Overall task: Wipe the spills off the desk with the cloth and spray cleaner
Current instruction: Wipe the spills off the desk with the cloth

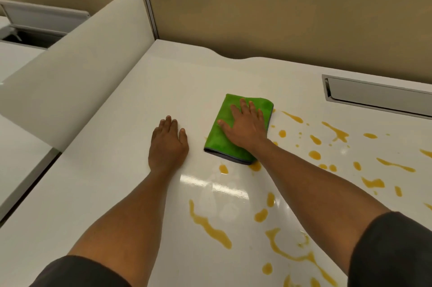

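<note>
The right hand [245, 126] pressed flat on the folded green cloth [236, 132] mid-desk [112, 146]; the left hand [168, 144] rested open, empty. Orange spills [210, 226] from three to six o'clock remained; no spray cleaner showed.

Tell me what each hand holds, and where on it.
Nothing is gripped. The right hand presses flat on top of the folded green cloth; the left hand rests flat on the bare desk.

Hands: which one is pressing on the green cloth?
The right hand lies flat on the green cloth. The left hand rests on the bare desk beside it, touching no cloth.
</note>
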